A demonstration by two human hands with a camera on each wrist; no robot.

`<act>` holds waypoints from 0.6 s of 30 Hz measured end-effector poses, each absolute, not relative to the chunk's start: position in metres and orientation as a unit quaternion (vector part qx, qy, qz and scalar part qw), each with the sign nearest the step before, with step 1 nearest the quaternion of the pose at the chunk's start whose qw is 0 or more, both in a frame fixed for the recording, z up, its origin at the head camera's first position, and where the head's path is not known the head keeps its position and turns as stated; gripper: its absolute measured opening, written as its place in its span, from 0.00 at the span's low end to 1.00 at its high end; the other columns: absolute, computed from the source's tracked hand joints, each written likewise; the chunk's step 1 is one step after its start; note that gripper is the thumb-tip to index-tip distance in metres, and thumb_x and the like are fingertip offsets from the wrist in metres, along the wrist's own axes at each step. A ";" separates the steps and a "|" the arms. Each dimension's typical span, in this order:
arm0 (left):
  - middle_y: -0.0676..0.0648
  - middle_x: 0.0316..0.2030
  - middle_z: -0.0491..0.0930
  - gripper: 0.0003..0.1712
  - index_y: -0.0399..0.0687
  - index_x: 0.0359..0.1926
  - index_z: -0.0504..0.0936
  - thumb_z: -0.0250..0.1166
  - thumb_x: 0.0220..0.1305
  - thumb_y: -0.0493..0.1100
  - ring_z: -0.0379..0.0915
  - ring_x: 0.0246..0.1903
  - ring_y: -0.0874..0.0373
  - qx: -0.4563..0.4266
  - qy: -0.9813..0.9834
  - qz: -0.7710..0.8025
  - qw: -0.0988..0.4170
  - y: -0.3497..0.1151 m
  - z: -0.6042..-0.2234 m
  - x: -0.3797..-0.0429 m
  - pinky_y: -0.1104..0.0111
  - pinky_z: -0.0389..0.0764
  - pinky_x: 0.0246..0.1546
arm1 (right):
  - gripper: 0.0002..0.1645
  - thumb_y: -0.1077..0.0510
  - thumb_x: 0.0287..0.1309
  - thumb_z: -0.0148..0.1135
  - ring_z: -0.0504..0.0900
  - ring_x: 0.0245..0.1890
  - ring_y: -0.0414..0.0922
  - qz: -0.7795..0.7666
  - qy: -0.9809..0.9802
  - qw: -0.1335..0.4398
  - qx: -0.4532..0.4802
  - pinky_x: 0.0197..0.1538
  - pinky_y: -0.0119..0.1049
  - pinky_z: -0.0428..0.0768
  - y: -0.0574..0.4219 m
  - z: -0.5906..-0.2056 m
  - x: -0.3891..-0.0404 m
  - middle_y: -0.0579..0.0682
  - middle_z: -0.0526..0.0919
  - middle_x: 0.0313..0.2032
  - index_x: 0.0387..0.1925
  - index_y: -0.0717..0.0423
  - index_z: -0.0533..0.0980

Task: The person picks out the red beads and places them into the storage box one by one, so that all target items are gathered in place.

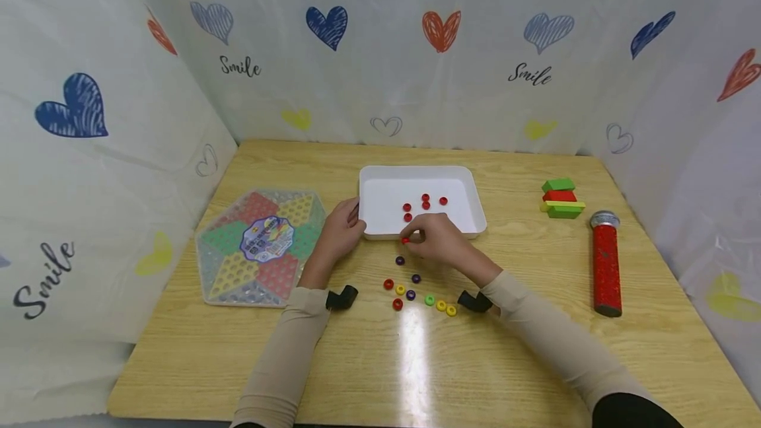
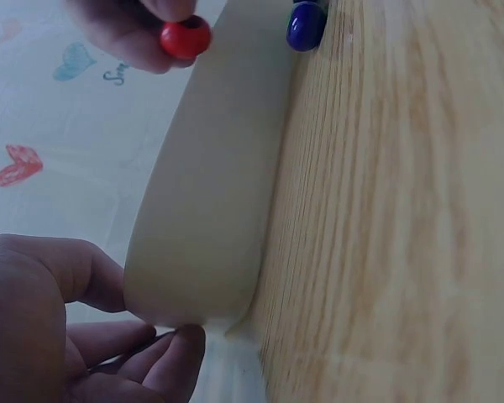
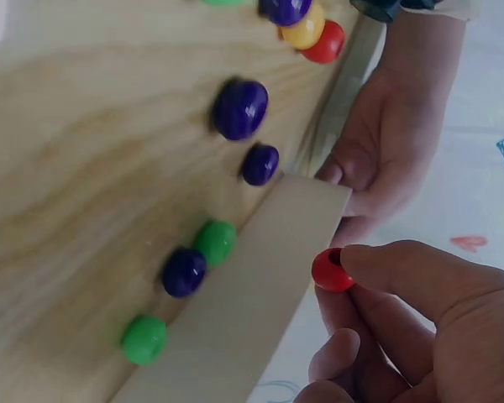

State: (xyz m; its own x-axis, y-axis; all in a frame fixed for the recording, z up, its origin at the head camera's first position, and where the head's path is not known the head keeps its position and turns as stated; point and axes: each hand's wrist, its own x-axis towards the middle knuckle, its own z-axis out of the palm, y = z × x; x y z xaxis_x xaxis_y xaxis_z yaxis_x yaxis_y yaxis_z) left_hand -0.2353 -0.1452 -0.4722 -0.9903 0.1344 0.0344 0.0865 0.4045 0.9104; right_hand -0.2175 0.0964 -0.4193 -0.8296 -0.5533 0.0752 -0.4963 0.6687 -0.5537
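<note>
My right hand (image 1: 438, 238) pinches a red bead (image 3: 330, 270) between thumb and fingers, right at the front rim of a white tray (image 1: 380, 183). The bead's dark hole shows in the right wrist view. My left hand (image 1: 340, 228) grips the tray's front left corner, thumb on one side and fingertips underneath in the left wrist view. Several red beads (image 1: 443, 201) lie inside the tray. In front of it, loose beads are scattered on the table, among them a purple bead (image 1: 400, 261), a yellow bead (image 1: 441, 306), a green bead (image 1: 429, 299) and a red bead (image 1: 398, 304).
Left of the tray lies a clear hexagonal game board (image 1: 214, 274) with red, yellow and green sections. At the right are a small stack of coloured blocks (image 1: 561, 200) and a red cylinder (image 1: 606, 269) with a silver end. A heart-printed curtain (image 1: 380, 71) borders the wooden table (image 1: 499, 375).
</note>
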 end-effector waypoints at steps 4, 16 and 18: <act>0.39 0.74 0.62 0.37 0.39 0.77 0.59 0.52 0.68 0.37 0.61 0.74 0.48 0.066 0.836 0.544 0.023 -0.145 -0.471 -0.234 0.59 0.70 0.72 | 0.11 0.62 0.54 0.71 0.72 0.23 0.38 -0.300 0.907 0.051 -0.291 0.28 0.30 0.73 0.098 -0.412 -0.225 0.48 0.89 0.38 0.42 0.57 0.88; 0.38 0.73 0.64 0.36 0.38 0.76 0.61 0.53 0.67 0.36 0.63 0.73 0.47 0.077 0.835 0.545 0.004 -0.146 -0.475 -0.234 0.59 0.72 0.71 | 0.10 0.60 0.55 0.73 0.74 0.29 0.43 -0.316 0.910 0.069 -0.261 0.32 0.32 0.73 0.091 -0.406 -0.248 0.48 0.90 0.38 0.41 0.54 0.89; 0.38 0.73 0.64 0.37 0.38 0.76 0.61 0.53 0.66 0.35 0.64 0.73 0.47 0.078 0.834 0.547 0.000 -0.146 -0.475 -0.234 0.59 0.72 0.70 | 0.10 0.60 0.56 0.72 0.75 0.30 0.43 -0.319 0.909 0.075 -0.257 0.32 0.32 0.74 0.090 -0.407 -0.252 0.49 0.90 0.38 0.41 0.55 0.89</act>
State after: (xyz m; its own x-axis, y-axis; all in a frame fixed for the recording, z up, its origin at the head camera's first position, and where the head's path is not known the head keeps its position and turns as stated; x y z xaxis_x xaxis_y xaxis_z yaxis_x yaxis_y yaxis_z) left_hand -0.2341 -0.1459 -0.4746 -0.9877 0.1307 0.0860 0.1310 0.3900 0.9115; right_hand -0.2524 0.0899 -0.4065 -0.8567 -0.5152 0.0264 -0.4190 0.6651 -0.6182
